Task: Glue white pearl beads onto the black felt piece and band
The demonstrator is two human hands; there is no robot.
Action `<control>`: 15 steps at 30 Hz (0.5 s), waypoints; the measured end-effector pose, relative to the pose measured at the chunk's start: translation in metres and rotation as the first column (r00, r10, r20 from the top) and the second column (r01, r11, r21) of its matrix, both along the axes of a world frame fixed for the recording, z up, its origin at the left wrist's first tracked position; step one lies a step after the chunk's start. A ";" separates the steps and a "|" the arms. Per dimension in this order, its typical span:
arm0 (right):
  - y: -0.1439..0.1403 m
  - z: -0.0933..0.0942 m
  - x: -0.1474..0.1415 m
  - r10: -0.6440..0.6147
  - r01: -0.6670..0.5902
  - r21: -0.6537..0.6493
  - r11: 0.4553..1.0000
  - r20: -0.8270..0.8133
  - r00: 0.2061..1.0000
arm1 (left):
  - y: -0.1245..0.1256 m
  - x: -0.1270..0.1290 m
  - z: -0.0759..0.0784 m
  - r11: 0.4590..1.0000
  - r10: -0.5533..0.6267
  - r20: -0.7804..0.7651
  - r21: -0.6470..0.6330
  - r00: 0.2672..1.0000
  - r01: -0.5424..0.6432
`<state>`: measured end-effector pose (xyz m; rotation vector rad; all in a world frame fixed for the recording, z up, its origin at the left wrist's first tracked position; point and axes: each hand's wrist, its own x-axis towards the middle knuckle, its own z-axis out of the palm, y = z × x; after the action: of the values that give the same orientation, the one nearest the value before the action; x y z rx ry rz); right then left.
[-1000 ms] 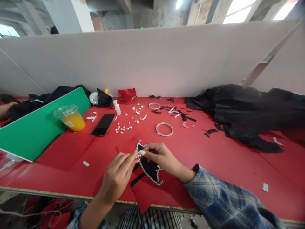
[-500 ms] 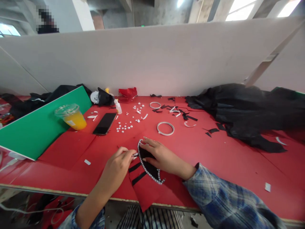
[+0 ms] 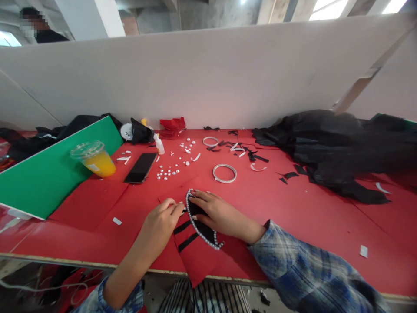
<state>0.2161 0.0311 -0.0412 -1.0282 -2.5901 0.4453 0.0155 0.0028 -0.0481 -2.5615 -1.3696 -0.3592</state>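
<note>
A black fan-shaped piece [image 3: 203,220] with a line of silvery pearl beads [image 3: 194,222] round its edge lies on a red sheet [image 3: 196,264] near the table's front. Across it rests my right hand [image 3: 220,214], fingers stretched out and apart, tips near its upper corner and thumb on its black face. At its left edge my left hand [image 3: 163,224] is closed in a pinch. Something small and dark shows at those fingertips, too small to make out. Two black strips [image 3: 188,242] lie on the red sheet just below that hand.
Loose pearls [image 3: 167,173], a phone [image 3: 140,168], a small white bottle [image 3: 159,144] and two white rings, the nearer [image 3: 224,181], lie beyond my hands. A cup of orange drink [image 3: 99,163] leans by a green board [image 3: 42,180]. Black cloth [image 3: 339,152] lies right.
My view has shifted slightly, so the table appears a little further left. Both hands stay at the beaded piece with nearly the same grip. A person beyond the partition appears further left.
</note>
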 end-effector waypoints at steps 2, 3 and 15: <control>0.000 0.001 0.000 0.000 0.000 -0.010 1.000 0.001 1.000 | 0.000 -0.001 0.001 0.999 -0.045 -0.003 0.027 0.999 0.045; 0.000 0.002 0.000 -0.001 0.001 -0.016 1.000 0.003 1.000 | 0.001 -0.002 0.001 0.997 -0.063 -0.004 0.044 0.998 0.063; 0.001 -0.003 0.001 0.013 -0.013 -0.013 1.000 -0.004 1.000 | 0.001 -0.007 -0.005 0.990 0.012 0.190 0.138 0.982 -0.039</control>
<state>0.2166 0.0325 -0.0439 -1.0141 -2.5955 0.4672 0.0089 0.0041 -0.0531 -2.4437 -1.3829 -0.6842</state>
